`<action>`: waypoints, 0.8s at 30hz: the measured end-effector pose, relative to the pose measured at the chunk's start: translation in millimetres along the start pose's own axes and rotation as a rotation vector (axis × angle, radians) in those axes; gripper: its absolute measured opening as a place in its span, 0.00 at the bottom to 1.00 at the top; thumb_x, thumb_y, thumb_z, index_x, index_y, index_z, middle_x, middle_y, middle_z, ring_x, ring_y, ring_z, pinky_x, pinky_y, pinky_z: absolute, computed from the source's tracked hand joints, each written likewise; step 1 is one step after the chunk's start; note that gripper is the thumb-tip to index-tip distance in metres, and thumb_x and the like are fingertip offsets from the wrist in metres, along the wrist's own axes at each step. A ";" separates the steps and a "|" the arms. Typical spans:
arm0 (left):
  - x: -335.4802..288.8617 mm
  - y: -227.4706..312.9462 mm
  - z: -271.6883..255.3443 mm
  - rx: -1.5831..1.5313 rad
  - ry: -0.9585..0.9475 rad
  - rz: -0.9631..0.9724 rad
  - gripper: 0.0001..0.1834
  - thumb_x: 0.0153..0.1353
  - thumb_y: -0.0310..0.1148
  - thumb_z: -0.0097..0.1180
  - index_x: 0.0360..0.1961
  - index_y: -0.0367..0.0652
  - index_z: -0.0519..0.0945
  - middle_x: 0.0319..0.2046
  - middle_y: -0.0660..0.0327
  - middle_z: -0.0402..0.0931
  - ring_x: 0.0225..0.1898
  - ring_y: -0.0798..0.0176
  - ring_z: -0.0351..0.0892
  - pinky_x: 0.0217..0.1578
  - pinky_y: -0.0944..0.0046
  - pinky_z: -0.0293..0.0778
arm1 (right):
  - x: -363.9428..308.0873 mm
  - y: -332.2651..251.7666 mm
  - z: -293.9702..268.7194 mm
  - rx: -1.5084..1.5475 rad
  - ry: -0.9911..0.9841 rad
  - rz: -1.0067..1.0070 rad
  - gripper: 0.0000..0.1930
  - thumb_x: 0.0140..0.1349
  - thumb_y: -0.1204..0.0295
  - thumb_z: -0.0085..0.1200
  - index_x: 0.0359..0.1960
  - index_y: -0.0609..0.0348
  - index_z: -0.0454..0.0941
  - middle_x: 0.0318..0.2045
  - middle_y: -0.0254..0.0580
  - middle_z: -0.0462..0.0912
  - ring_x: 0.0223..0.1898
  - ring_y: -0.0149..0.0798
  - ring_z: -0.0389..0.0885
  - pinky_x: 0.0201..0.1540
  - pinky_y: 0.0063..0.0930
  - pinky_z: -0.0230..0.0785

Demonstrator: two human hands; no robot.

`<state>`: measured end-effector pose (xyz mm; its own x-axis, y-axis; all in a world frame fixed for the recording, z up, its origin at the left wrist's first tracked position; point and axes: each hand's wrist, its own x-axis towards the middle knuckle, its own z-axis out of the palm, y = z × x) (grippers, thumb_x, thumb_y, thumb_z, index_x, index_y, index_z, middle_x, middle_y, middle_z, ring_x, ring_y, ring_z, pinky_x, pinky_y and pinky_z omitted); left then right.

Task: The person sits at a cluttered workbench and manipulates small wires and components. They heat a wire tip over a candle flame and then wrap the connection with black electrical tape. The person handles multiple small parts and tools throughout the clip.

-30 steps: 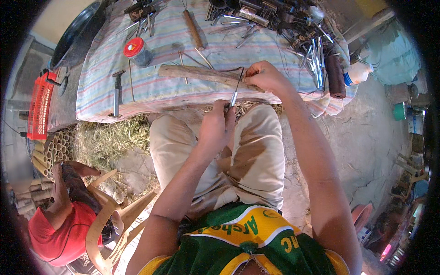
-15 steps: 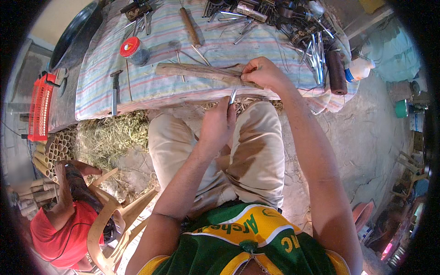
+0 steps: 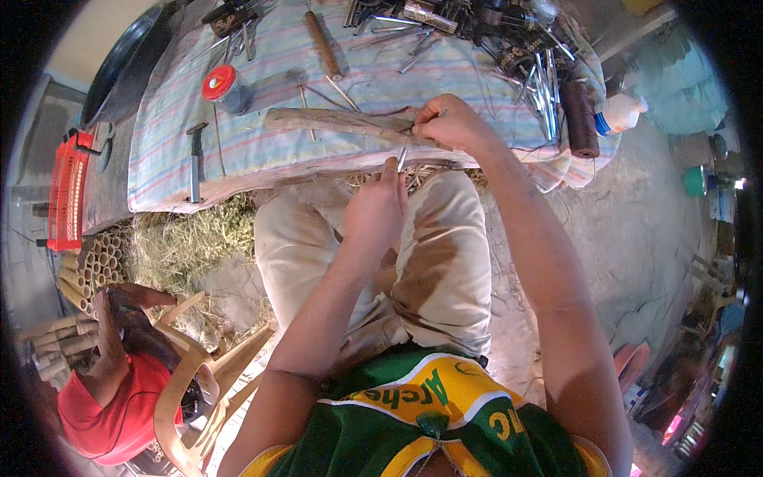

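Note:
A slim, shiny metal piece (image 3: 403, 157) is pinched in my left hand (image 3: 377, 205), above my knees at the table's near edge. Its upper end points at the fingertips of my right hand (image 3: 455, 123), which are closed together just above it. What those fingers grip is too small to tell; a thin dark strand seems to run by them. Under and beside the right hand lies a long, flat strip of weathered wood (image 3: 330, 121) on the striped cloth (image 3: 274, 159). Whether the right hand touches the wood, I cannot tell.
A hammer (image 3: 195, 167), a red-lidded jar (image 3: 226, 89) and a wooden rod (image 3: 322, 46) lie on the cloth. Metal tubes (image 3: 547, 95), a dark cylinder (image 3: 582, 119) and a bottle (image 3: 621, 114) stand right. A person in red (image 3: 119, 397) sits lower left.
My left hand and the metal piece have shifted slightly, bringing its tip closer to my right fingertips. The right hand has moved a little up and left in view, as has the table.

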<state>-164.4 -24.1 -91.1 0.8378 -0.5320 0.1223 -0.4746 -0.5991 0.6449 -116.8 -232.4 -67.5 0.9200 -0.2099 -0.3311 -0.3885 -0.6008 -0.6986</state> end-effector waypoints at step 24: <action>3.6 -122.6 -157.8 -0.241 0.747 -0.248 0.11 0.65 0.30 0.56 0.41 0.31 0.75 0.23 0.56 0.77 0.22 0.65 0.75 0.26 0.64 0.72 | -36.0 3.7 -19.0 0.240 0.234 -0.404 0.08 0.66 0.73 0.53 0.40 0.66 0.74 0.33 0.43 0.81 0.31 0.36 0.81 0.36 0.28 0.75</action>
<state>-60.6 141.8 -50.7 0.9098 0.1881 0.3701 -0.2526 -0.4568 0.8530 -150.3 -241.7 -46.1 0.9754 -0.1810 0.1259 0.0236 -0.4819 -0.8759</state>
